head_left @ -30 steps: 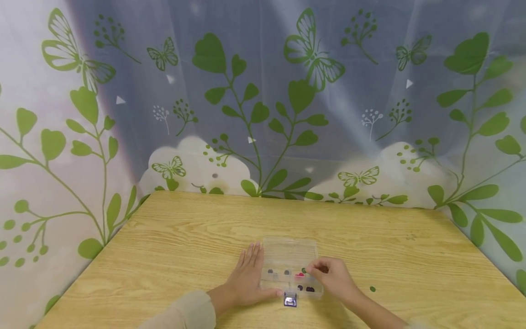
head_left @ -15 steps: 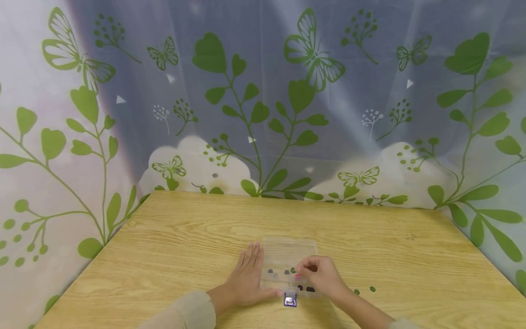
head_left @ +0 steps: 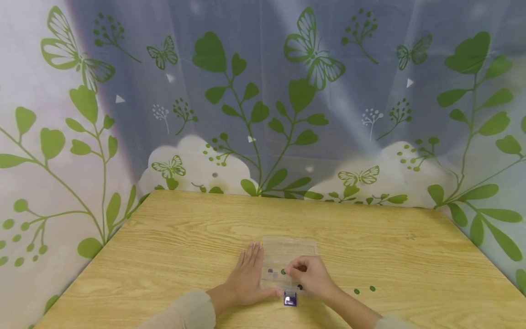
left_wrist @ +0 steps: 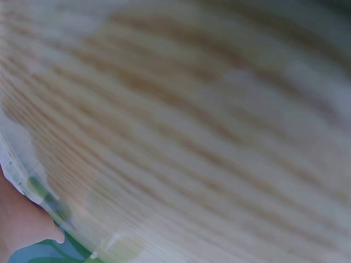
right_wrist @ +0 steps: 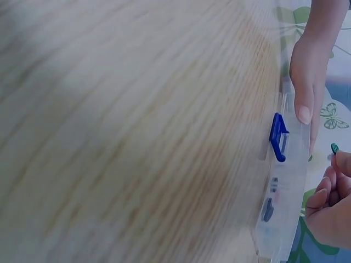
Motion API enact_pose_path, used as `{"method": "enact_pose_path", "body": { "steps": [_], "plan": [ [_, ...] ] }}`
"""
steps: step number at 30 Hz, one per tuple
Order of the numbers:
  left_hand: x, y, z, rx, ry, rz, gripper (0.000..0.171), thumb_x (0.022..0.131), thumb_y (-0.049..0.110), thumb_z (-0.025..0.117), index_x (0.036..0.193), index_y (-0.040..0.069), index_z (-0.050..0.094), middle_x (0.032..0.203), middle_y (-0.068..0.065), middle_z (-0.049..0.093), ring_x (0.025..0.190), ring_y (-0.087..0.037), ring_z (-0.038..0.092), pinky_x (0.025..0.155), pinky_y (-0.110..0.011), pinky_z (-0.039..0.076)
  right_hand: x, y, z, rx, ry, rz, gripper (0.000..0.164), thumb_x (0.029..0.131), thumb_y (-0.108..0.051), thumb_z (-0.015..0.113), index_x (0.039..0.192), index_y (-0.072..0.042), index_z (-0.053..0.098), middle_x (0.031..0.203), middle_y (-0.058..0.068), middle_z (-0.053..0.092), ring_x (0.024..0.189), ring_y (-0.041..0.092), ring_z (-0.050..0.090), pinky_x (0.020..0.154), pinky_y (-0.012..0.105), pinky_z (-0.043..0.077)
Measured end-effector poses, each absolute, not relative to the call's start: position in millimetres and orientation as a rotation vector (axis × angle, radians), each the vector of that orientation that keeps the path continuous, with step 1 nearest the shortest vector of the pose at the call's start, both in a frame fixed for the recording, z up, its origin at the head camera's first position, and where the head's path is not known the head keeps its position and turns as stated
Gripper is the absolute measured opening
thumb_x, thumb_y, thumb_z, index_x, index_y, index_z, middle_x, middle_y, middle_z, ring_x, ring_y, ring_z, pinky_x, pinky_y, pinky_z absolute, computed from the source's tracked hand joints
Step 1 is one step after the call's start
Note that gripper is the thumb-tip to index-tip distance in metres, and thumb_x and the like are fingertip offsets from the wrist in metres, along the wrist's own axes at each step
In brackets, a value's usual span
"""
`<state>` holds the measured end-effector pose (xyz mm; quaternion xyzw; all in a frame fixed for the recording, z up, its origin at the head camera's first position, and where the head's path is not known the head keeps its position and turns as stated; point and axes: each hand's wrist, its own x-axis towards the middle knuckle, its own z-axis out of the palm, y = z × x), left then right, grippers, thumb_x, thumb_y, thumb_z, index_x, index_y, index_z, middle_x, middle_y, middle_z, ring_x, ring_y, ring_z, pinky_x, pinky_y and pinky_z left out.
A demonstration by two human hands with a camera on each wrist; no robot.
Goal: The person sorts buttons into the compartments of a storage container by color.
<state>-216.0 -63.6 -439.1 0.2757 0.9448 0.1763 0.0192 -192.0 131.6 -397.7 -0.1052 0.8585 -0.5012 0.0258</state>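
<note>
In the head view, a clear plastic compartment box (head_left: 289, 249) lies open on the table. My left hand (head_left: 246, 279) rests against its left side with straight fingers, the thumb along the front edge. Over the box, my right hand (head_left: 311, 275) pinches a small round green button (head_left: 283, 272) between thumb and fingertips. That button also shows at the fingertips in the right wrist view, above the box wall. A dark button (head_left: 299, 287) sits in a front compartment and a greyish one (head_left: 270, 271) at the left. My right hand hides the box's right compartments.
Two loose green buttons, one nearer (head_left: 356, 291) and one farther right (head_left: 372, 288), lie on the wooden table (head_left: 197, 228). A blue clasp (head_left: 290, 299) sticks out from the box front. A patterned curtain (head_left: 263, 114) hangs behind the table.
My right hand has moved left across the box, carrying the green button from the right compartments towards the middle. The second loose button on the table came into view. My left hand stays put.
</note>
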Motion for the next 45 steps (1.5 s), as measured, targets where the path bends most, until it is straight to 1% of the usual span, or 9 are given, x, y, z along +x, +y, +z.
{"method": "enact_pose_path", "body": {
  "steps": [3,6,10,16,19,23,27,36,45],
  "plan": [
    [-216.4,-63.7,-438.6,0.861,2.933,0.541,0.111,0.079,0.072,0.048,0.145,-0.008,0.010,0.153,-0.027,0.006,0.143,-0.040,0.004,0.116,-0.052,0.010,-194.4,128.0,-399.1,-0.382,2.640,-1.558,0.013,0.085,-0.010,0.064,0.083,0.003,0.067,0.079,0.008,0.066,0.066,0.010,0.053,0.055,0.017,0.046],
    [-216.8,-63.5,-437.9,0.866,2.935,0.530,0.111,0.079,0.072,0.047,0.145,-0.008,0.009,0.153,-0.028,0.006,0.143,-0.040,0.003,0.116,-0.052,0.010,-196.4,125.1,-400.3,-0.437,2.635,-1.556,0.012,0.085,-0.007,0.063,0.082,0.004,0.067,0.079,0.009,0.067,0.064,0.009,0.053,0.054,0.016,0.046],
    [-216.7,-63.2,-437.2,0.866,2.936,0.532,0.110,0.080,0.071,0.048,0.145,-0.008,0.008,0.153,-0.028,0.006,0.143,-0.040,0.003,0.117,-0.052,0.010,-196.4,122.5,-400.9,-0.452,2.624,-1.540,0.010,0.084,-0.005,0.063,0.082,0.003,0.067,0.079,0.008,0.066,0.068,0.010,0.053,0.057,0.015,0.046],
    [-216.9,-63.0,-437.9,0.870,2.948,0.515,0.111,0.079,0.072,0.047,0.145,-0.008,0.009,0.153,-0.027,0.006,0.143,-0.040,0.004,0.117,-0.051,0.010,-195.3,121.1,-402.4,-0.503,2.630,-1.498,0.010,0.084,-0.007,0.064,0.082,0.003,0.066,0.081,0.008,0.067,0.074,0.013,0.056,0.062,0.016,0.049],
    [-217.5,-63.2,-438.2,0.873,2.946,0.513,0.111,0.079,0.072,0.047,0.145,-0.008,0.009,0.153,-0.027,0.006,0.143,-0.040,0.004,0.117,-0.052,0.009,-196.0,119.3,-404.4,-0.538,2.661,-1.461,0.008,0.083,-0.006,0.064,0.081,0.002,0.067,0.079,0.007,0.066,0.070,0.009,0.054,0.060,0.015,0.047],
    [-217.6,-63.5,-438.1,0.868,2.930,0.518,0.111,0.079,0.073,0.046,0.146,-0.008,0.007,0.153,-0.027,0.005,0.143,-0.039,0.003,0.117,-0.052,0.008,-195.9,116.1,-405.7,-0.591,2.708,-1.404,0.006,0.082,-0.003,0.065,0.078,0.001,0.067,0.071,0.004,0.062,0.061,0.003,0.046,0.052,0.013,0.040],
    [-216.9,-63.7,-437.3,0.869,2.914,0.539,0.111,0.080,0.072,0.047,0.146,-0.008,0.006,0.153,-0.027,0.004,0.143,-0.039,0.002,0.117,-0.052,0.007,-194.8,114.1,-405.2,-0.619,2.739,-1.363,0.007,0.082,-0.005,0.065,0.077,0.001,0.067,0.068,0.002,0.060,0.057,0.001,0.041,0.049,0.013,0.037],
    [-216.3,-63.3,-437.3,0.872,2.919,0.549,0.111,0.080,0.072,0.047,0.145,-0.008,0.006,0.153,-0.027,0.004,0.143,-0.039,0.002,0.117,-0.052,0.008,-193.8,112.8,-406.7,-0.650,2.786,-1.296,0.006,0.080,-0.004,0.068,0.075,-0.002,0.070,0.073,0.002,0.061,0.061,0.003,0.044,0.051,0.015,0.039],
    [-215.5,-63.4,-437.1,0.858,2.932,0.550,0.111,0.079,0.072,0.048,0.145,-0.008,0.007,0.153,-0.027,0.005,0.143,-0.039,0.003,0.117,-0.052,0.009,-194.1,116.3,-406.4,-0.564,2.735,-1.436,0.007,0.081,-0.007,0.068,0.080,-0.001,0.069,0.079,0.005,0.066,0.068,0.004,0.052,0.059,0.013,0.045]
  ]
}}
